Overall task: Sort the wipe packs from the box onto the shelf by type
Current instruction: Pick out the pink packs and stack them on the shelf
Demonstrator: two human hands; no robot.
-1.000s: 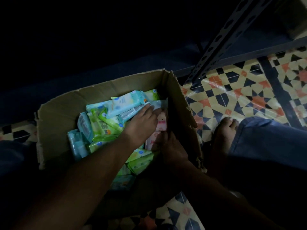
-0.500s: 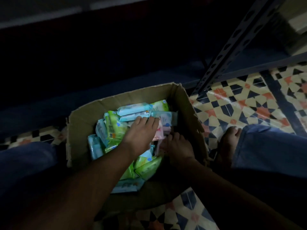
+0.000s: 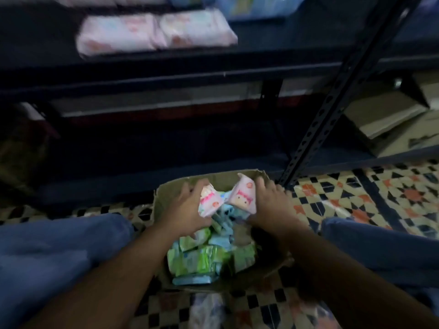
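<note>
Head view: both hands up over the box [image 3: 166, 203], left hand [image 3: 187, 210] and right hand [image 3: 270, 205] each gripping a pink pack [image 3: 209, 200], likely bound for the matching pink packs on the shelf [image 3: 213, 74].

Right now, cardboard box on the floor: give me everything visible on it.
The cardboard box is plain brown, open at the top, with worn, torn rim edges. It sits on the patterned tile floor between the person's knees, in front of the dark metal shelf. Green and blue wipe packs fill it in a loose jumble. Above it the left hand and right hand each hold a pink wipe pack.
</note>
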